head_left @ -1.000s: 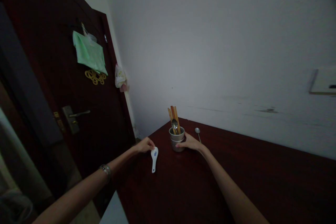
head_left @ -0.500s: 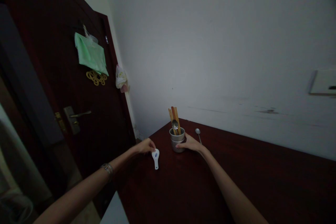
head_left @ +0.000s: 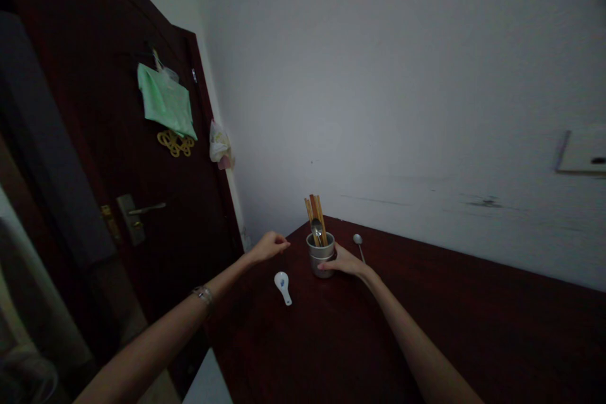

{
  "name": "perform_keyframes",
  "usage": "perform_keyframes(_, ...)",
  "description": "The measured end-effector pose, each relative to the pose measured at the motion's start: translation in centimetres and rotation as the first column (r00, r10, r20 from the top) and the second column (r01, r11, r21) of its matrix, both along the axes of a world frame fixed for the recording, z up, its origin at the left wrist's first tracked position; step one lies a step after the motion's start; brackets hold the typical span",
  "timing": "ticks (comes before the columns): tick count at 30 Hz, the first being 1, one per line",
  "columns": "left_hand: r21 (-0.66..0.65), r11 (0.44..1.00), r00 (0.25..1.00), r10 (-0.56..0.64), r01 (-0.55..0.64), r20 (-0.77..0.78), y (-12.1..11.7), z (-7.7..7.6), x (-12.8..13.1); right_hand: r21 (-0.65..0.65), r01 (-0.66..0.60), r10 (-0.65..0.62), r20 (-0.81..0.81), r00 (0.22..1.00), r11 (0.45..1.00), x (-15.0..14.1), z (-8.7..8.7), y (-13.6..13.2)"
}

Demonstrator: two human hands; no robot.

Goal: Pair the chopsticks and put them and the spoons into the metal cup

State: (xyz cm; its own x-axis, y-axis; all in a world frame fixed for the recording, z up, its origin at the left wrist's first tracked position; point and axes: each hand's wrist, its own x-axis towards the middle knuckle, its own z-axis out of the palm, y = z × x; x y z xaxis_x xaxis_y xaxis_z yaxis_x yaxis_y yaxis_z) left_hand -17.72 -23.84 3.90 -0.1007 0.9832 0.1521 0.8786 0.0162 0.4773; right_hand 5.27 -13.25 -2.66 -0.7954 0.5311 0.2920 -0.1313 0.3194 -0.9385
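My right hand is wrapped round the side of a metal cup, which stands upright on the dark red table. Several wooden chopsticks and a metal spoon stick up out of it. My left hand hovers to the left of the cup, fingers drawn together with nothing visible in them. Below that hand, a white soup spoon with a blue mark lies on the table, its handle toward me. A second metal spoon lies just beyond my right hand, its handle partly hidden.
A pale wall rises behind the table. On the left stands a dark door with a lever handle and a hanging green cloth. A plastic bag hangs beside the frame. Some pale flat surface shows at the bottom.
My left hand has let go of the white soup spoon and moved up, toward the cup. The soup spoon's handle has swung slightly right. My right hand stays on the cup.
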Motion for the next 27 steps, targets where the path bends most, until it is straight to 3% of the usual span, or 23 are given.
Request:
perform_keyframes(4, 0.117, 0.993, 0.990, -0.045, 0.029, 0.135, 2.1, 2.0, 3.4, 0.034, -0.017, 0.018, -0.022, 1.000, 0.999, -0.1, 0.0, 0.0)
perform_keyframes(9, 0.206, 0.979, 0.980, -0.030, -0.012, 0.197, 4.6, 1.7, 6.2, 0.065, 0.003, -0.001, -0.030, 1.000, 0.998, -0.1, -0.1, 0.2)
perform_keyframes(14, 0.303, 0.952, 0.975, -0.022, -0.046, 0.220, 5.7, 1.0, 6.6, 0.036, 0.021, -0.021, 0.006, 1.000, 0.999, -0.3, -0.9, 1.0)
perform_keyframes(20, 0.304, 0.952, 0.974, -0.024, -0.046, 0.224, 5.9, 1.3, 6.8, 0.036, 0.002, -0.002, -0.003, 1.000, 0.999, -0.5, -1.3, 1.5)
perform_keyframes(24, 0.386, 0.920, 0.973, -0.022, -0.070, 0.229, 6.0, 2.3, 6.8, 0.035, -0.011, 0.011, -0.015, 1.000, 0.999, -0.4, -1.3, 1.6)
perform_keyframes(27, 0.464, 0.881, 0.973, -0.018, -0.093, 0.231, 6.0, 3.8, 6.9, 0.038, -0.006, 0.007, -0.021, 1.000, 0.999, -0.5, -1.2, 1.5)
